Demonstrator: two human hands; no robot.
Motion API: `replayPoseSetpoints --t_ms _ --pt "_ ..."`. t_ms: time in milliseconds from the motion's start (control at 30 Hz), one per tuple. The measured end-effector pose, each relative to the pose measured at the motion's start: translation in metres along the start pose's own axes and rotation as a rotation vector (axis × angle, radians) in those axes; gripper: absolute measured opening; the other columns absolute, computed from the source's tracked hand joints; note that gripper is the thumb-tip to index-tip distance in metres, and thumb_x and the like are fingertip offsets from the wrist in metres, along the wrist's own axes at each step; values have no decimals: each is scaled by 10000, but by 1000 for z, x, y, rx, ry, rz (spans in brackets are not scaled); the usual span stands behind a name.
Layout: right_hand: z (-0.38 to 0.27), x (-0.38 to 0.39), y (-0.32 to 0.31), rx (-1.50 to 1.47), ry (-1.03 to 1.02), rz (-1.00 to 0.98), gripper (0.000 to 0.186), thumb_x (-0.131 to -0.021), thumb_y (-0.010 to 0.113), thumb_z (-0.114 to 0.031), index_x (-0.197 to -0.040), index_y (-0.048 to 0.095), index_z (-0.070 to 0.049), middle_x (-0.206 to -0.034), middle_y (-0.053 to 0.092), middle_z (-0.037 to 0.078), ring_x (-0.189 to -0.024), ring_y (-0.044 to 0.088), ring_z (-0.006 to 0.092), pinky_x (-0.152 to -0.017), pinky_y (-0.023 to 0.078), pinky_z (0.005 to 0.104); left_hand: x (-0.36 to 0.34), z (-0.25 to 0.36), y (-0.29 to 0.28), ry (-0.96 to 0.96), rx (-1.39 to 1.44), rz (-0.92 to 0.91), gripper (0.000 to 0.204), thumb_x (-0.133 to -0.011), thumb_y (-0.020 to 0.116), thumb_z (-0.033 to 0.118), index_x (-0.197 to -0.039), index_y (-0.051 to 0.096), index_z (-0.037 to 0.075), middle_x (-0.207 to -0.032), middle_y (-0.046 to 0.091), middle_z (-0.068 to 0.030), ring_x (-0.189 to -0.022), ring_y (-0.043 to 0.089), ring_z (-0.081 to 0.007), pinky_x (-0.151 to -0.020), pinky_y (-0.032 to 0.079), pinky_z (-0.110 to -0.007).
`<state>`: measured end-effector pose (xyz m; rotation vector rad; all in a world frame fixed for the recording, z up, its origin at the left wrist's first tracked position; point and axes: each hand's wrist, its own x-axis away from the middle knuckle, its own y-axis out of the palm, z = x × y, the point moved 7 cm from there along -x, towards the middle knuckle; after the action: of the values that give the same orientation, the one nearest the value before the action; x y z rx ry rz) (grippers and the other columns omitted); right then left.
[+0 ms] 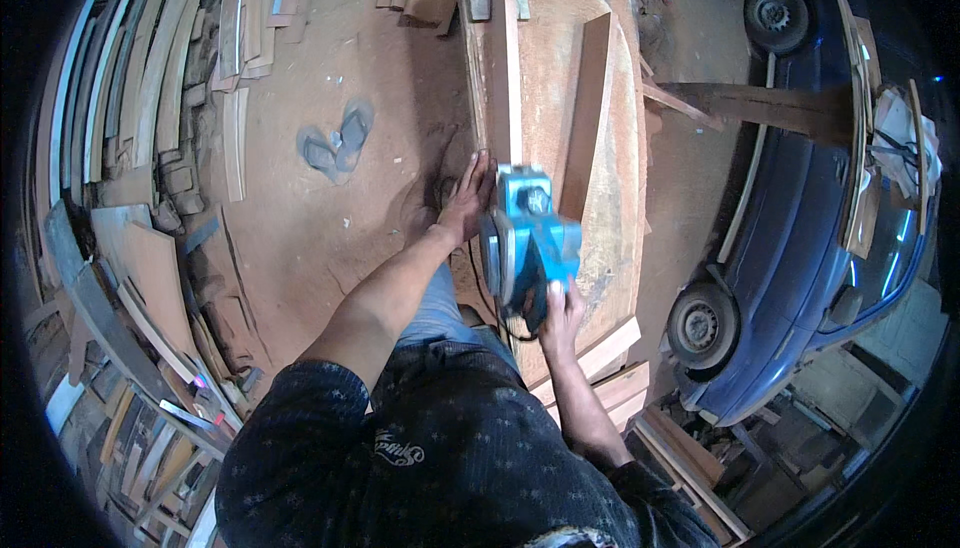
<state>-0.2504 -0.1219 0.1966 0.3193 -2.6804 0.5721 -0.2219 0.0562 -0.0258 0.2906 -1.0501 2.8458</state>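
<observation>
A blue electric planer (530, 228) stands over the near part of a long narrow wooden plank (507, 68) on the workbench. My right hand (562, 316) is closed round the planer's rear handle, with a dark cord hanging close by. On the left, my left hand (466, 203) reaches beside the plank, its fingers stretched forward along the side. The planer's body hides the plank's near part and the contact beneath it. A second plank (588, 113) lies to the right of the first one on the bench.
The wooden workbench (622, 218) runs away from me, with boards (612, 373) by its near right end. Stacked timber (150, 78) lines the left side. Flip-flops (337, 141) lie on the dirt floor. A blue car (770, 278) and a post (760, 103) stand right.
</observation>
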Motion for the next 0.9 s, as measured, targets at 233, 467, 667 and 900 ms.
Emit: replayPoseSetpoints --t_ms 233,467,667,900 --pt "27 28 -4 -82 -8 24 491 -1030 557 -496 -1006 635 -12 -728 634 65 -602 608 139 -546 479 295 -1 -4 6 -12 15 75 834 -990 573 313 -1648 111 89 -1730 -29 -133 -1595 15 -343 -1253 229 -514" --pt "-36 -64 37 -69 -66 63 457 -1055 545 -461 -957 624 -22 -713 620 46 -568 588 121 -524 471 282 1 -11 29 -39 -99 -175 831 -970 552 312 -1640 135 53 -1715 -8 -205 -1585 46 -392 -1255 227 -529" --pt "-81 -142 66 -142 -78 65 445 -1040 599 -437 -906 640 -15 -697 610 33 -573 561 99 -514 451 271 3 -19 37 -56 -209 -182 864 -942 621 344 -1622 202 15 -1704 45 -233 -1576 76 -413 -1256 203 -543" --pt "-131 -228 96 -107 -132 75 495 -1032 599 -478 -898 656 -5 -670 616 38 -557 574 97 -493 449 276 0 0 3 -50 -28 23 945 -932 667 351 -1627 129 5 -1708 38 -213 -1586 29 -383 -1265 179 -522"
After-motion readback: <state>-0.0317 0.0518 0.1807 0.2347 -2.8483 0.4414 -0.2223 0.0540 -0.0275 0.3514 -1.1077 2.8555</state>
